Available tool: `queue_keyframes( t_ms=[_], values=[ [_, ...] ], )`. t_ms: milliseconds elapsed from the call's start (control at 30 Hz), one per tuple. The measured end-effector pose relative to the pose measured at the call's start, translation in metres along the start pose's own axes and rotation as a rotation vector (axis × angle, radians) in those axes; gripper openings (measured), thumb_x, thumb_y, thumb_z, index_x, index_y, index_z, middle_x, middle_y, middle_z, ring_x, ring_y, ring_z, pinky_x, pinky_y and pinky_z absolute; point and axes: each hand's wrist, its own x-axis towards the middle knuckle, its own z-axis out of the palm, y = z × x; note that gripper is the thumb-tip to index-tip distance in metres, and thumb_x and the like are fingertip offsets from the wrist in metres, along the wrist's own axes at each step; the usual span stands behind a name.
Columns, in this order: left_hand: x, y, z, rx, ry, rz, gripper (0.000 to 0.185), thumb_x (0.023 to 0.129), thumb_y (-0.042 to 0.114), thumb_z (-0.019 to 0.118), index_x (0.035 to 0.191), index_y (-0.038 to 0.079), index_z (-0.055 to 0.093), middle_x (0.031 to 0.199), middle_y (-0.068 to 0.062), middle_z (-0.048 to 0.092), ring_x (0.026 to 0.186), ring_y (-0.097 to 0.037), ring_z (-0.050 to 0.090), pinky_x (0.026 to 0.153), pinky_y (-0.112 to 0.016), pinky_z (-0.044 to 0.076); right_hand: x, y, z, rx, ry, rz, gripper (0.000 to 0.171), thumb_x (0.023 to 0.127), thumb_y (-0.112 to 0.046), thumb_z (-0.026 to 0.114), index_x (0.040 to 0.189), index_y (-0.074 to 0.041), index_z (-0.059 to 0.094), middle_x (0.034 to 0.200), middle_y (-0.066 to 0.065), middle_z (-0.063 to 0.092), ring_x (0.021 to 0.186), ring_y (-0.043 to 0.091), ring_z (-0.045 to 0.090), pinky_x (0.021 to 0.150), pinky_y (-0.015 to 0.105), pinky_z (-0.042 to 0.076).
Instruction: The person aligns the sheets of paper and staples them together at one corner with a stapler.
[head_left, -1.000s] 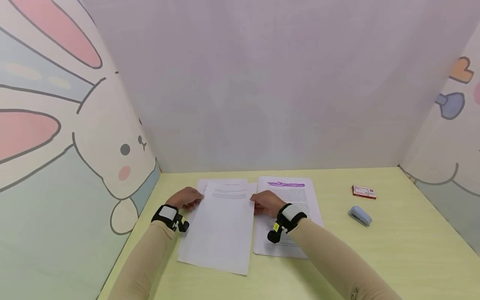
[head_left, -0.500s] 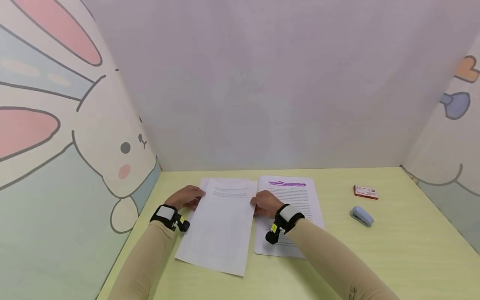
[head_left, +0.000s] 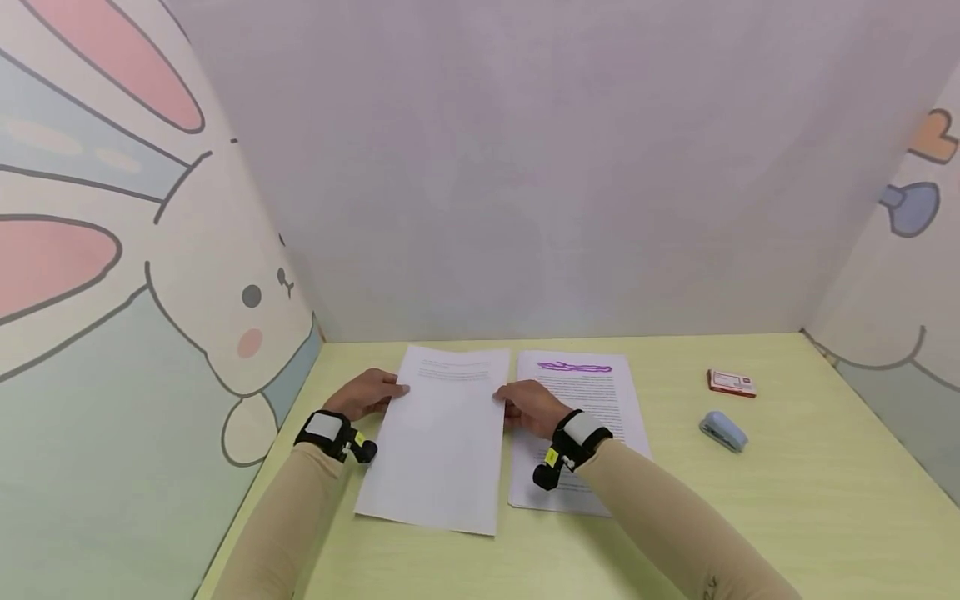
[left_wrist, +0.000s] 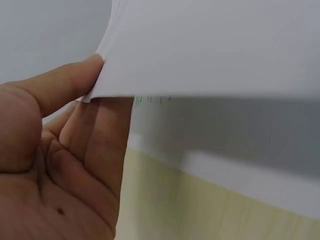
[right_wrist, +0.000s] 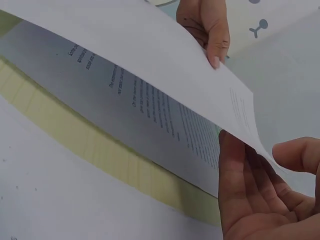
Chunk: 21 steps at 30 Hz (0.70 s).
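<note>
I hold a white sheet (head_left: 442, 442) by its two long edges, raised a little off the yellow table (head_left: 787, 500). My left hand (head_left: 366, 393) pinches the left edge, thumb on top and fingers beneath the sheet (left_wrist: 210, 45). My right hand (head_left: 528, 406) pinches the right edge the same way, fingers under the sheet (right_wrist: 150, 50). A printed sheet (right_wrist: 150, 115) lies flat on the table directly below. To the right lies a printed page with a purple scribble (head_left: 592, 392), partly under my right wrist.
A light blue stapler (head_left: 722, 431) and a small red box (head_left: 730, 382) sit on the table at the right. Cartoon-printed walls close in the table on the left, back and right.
The held sheet has slid away from me and straightened, so it now covers the paper beneath that showed at its top and left. Both hands kept their hold.
</note>
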Motion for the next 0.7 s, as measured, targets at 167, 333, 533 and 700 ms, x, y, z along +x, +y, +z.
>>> queue_keyframes(
  t_ms=[167, 333, 533, 700],
  values=[
    [-0.002, 0.005, 0.002, -0.047, -0.011, 0.016, 0.031, 0.104, 0.012, 0.060, 0.130, -0.005, 0.063, 0.100, -0.010, 0.073, 0.080, -0.016, 0.067, 0.068, -0.026, 0.055, -0.002, 0.002, -0.004, -0.021, 0.017, -0.014, 0.028, 0.098, -0.005, 0.058, 0.123, 0.007, 0.062, 0.099, 0.014, 0.072, 0.079, 0.019, 0.067, 0.068, 0.030, 0.054],
    [-0.005, 0.008, 0.004, -0.091, -0.046, 0.037, 0.036, 0.105, 0.012, 0.058, 0.135, -0.008, 0.057, 0.106, -0.015, 0.073, 0.090, -0.023, 0.073, 0.075, -0.032, 0.060, -0.006, -0.001, -0.009, -0.027, 0.027, -0.065, 0.031, 0.100, -0.005, 0.056, 0.129, 0.006, 0.061, 0.110, 0.016, 0.071, 0.089, 0.021, 0.068, 0.072, 0.032, 0.055],
    [-0.010, 0.015, 0.005, -0.097, -0.076, 0.052, 0.037, 0.104, 0.014, 0.060, 0.132, -0.010, 0.057, 0.104, -0.013, 0.073, 0.090, -0.021, 0.073, 0.079, -0.032, 0.060, -0.008, -0.010, -0.019, -0.011, 0.046, -0.103, 0.033, 0.100, -0.006, 0.056, 0.131, 0.005, 0.061, 0.116, 0.017, 0.069, 0.093, 0.022, 0.068, 0.077, 0.033, 0.056],
    [-0.012, 0.024, 0.009, -0.080, -0.070, 0.084, 0.032, 0.104, 0.012, 0.060, 0.127, -0.010, 0.060, 0.102, -0.012, 0.072, 0.088, -0.018, 0.072, 0.078, -0.031, 0.060, -0.012, -0.012, -0.029, -0.004, 0.051, -0.117, 0.035, 0.101, -0.007, 0.055, 0.135, 0.003, 0.058, 0.123, 0.018, 0.065, 0.098, 0.022, 0.067, 0.080, 0.033, 0.056]
  ],
)
